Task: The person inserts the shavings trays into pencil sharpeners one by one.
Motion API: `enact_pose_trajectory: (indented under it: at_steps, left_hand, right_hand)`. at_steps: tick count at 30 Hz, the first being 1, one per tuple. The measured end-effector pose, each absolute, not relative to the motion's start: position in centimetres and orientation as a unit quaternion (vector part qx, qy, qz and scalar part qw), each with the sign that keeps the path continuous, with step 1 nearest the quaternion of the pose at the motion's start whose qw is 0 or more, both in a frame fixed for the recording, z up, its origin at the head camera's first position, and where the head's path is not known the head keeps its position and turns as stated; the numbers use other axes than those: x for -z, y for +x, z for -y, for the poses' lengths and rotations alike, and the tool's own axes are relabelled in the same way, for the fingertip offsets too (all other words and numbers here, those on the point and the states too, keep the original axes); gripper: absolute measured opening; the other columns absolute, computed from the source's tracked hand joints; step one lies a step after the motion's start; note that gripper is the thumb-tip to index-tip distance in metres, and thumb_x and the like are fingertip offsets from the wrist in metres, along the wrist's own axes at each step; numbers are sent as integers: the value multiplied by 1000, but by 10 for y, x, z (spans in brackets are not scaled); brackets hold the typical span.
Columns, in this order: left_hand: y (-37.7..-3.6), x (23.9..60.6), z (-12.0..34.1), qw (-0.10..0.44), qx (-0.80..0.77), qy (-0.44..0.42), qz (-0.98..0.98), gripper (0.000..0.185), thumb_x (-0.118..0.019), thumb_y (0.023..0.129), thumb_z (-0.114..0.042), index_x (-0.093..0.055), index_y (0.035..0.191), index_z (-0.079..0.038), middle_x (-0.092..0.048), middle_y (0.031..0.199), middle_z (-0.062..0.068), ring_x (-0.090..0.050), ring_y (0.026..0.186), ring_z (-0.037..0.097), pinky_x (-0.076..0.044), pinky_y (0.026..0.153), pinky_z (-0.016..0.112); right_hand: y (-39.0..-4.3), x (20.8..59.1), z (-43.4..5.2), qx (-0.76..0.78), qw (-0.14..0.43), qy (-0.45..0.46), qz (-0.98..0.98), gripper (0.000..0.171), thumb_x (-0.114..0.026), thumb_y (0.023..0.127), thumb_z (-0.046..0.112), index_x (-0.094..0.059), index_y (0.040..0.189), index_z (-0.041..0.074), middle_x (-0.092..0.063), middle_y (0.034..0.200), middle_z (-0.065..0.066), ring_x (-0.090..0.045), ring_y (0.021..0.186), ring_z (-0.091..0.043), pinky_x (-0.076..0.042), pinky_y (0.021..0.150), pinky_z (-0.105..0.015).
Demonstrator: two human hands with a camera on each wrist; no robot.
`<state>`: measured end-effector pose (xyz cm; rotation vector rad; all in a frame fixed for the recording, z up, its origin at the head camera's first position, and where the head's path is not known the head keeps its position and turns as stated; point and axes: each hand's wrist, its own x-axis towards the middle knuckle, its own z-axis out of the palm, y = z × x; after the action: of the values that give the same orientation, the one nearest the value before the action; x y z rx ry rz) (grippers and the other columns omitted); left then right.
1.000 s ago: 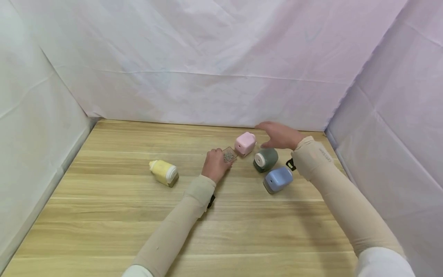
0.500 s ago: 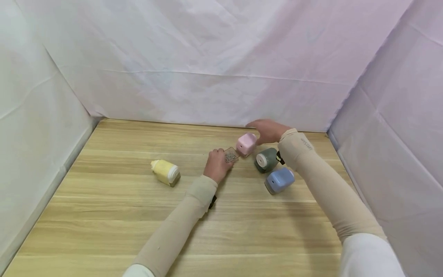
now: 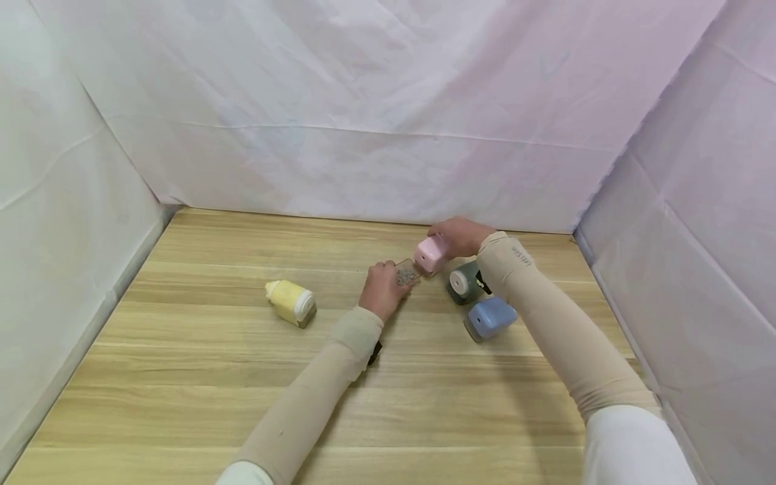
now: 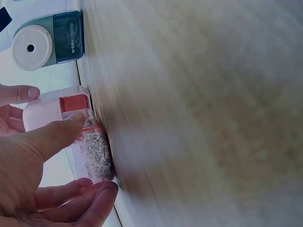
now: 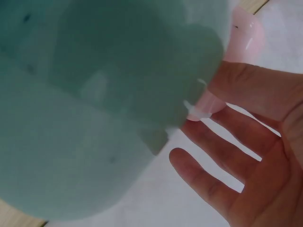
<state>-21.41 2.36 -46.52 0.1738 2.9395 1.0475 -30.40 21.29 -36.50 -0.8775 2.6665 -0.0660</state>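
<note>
On the wooden table [image 3: 424,404] lies a pink pencil sharpener [image 3: 432,254] on its side. My left hand [image 3: 382,289] pinches its clear shavings drawer [image 3: 405,273], which sticks out of the pink body; thumb and fingers clamp the drawer [image 4: 92,151], full of grey shavings, in the left wrist view. My right hand [image 3: 461,236] rests against the far end of the pink sharpener [image 4: 47,111]. In the right wrist view its fingers [image 5: 227,156] are spread and fairly straight, the thumb beside the pink sharpener [image 5: 246,38].
A green sharpener [image 3: 463,281] and a blue one [image 3: 490,318] lie under my right forearm. A yellow sharpener [image 3: 291,303] lies apart on the left. The green sharpener [image 5: 94,94] fills the right wrist view, blurred. White cloth walls [image 3: 364,135] enclose the table.
My right hand has come left and down from above the green sharpener onto the pink sharpener's far end. The left hand has stayed on the shavings drawer.
</note>
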Motion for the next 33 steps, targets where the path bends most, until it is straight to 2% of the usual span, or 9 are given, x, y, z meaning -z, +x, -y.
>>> enact_pose_trajectory:
  at_steps: [6,12,26,33]
  left_hand:
    - [-214,466,-27,-8,-323,73,-944,50,-85,95,-31,-69,114,12,-73,107,25,-70,101,35,-62,90,44]
    - [-214,466,-34,-11,-314,75,-946,45,-86,95,-25,-69,116,11,-73,112,25,-70,107,37,-61,95,45]
    - [-220,470,-45,-11,-305,90,-948,43,-82,98,-25,-68,120,10,-73,113,23,-68,108,38,-59,96,44]
    - [-223,469,-48,-27,-281,111,-953,40,-83,98,-26,-70,113,9,-74,109,22,-69,107,38,-56,100,46]
  right_hand:
    - [-302,365,-212,28,158,-308,-938,47,-84,89,3,-68,133,-2,-74,126,-22,-71,114,-40,-58,98,-49]
    - [-299,364,-209,28,162,-302,-939,45,-83,90,-1,-69,132,-1,-75,126,-21,-71,112,-38,-59,96,-49]
    - [-298,366,-206,30,148,-295,-943,40,-80,89,-4,-72,128,-1,-77,120,-20,-72,105,-36,-59,93,-47]
    - [-295,362,-202,20,157,-283,-946,41,-79,90,-6,-71,130,-1,-76,122,-20,-71,108,-36,-59,94,-47]
